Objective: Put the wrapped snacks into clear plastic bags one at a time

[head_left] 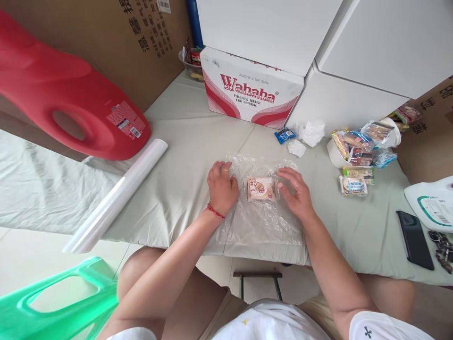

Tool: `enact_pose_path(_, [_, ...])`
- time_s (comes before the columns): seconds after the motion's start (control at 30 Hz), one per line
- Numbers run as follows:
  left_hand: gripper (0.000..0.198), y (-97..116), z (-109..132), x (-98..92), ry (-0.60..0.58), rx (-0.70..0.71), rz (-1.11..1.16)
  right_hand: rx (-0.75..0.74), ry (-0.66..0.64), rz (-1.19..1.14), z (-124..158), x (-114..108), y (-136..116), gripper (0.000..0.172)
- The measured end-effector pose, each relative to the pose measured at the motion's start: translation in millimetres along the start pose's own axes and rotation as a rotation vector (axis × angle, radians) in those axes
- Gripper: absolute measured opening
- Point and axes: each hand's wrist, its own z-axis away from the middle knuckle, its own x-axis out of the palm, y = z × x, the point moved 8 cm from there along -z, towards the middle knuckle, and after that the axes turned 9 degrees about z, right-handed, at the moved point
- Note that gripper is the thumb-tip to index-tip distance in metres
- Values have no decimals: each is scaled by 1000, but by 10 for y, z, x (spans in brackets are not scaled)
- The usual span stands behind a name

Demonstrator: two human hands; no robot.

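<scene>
A sheet of clear plastic film (262, 226) lies spread on the cloth in front of me. On its middle rests a small wrapped snack packet (261, 189) with red print on a pale wrapper. My left hand (222, 189), with a ring and a red string bracelet, lies palm down at the film's left side, its fingers bent and the thumb apart. At the packet's right end is my right hand (296, 192), fingers stretched and spread from the thumb. Its thumb is close to the wrapper's edge; whether they touch I cannot tell.
A roll of film (118, 196) lies left, beside a big red jug (71, 89). Behind stands a Wahaha water carton (252, 87). Crumpled plastic (311, 132) and a blue packet (284, 136) lie before it. Rightward are a tub of snacks (336, 153), a phone (415, 240) and keys (442, 248).
</scene>
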Motion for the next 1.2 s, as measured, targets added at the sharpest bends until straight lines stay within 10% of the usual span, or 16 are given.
enact_pose_path(0.13, [70,9,-25,27,-43,-19,23,212,21,86,-213,-118,310,31])
enact_pose_path(0.4, [94,-28,-74,-50,15,-78,108,109,-370,423,-990,561,368,66])
enact_pose_path(0.57, [64,-103,-132,-71,-27,-169,89,201,-603,335,-1179,744,342,37])
enact_pose_path(0.7, [23,-123,-161,-65,-96,-198,99,221,-637,117,-1104,643,241,14])
enact_pose_path(0.93, [19,-185,-141,-198,-46,-134,270,-124,-268,36,-724,138,-312,11])
enact_pose_path(1.2, [19,-270,-66,-305,-46,-153,245,-297,-400,71,12,153,-464,25])
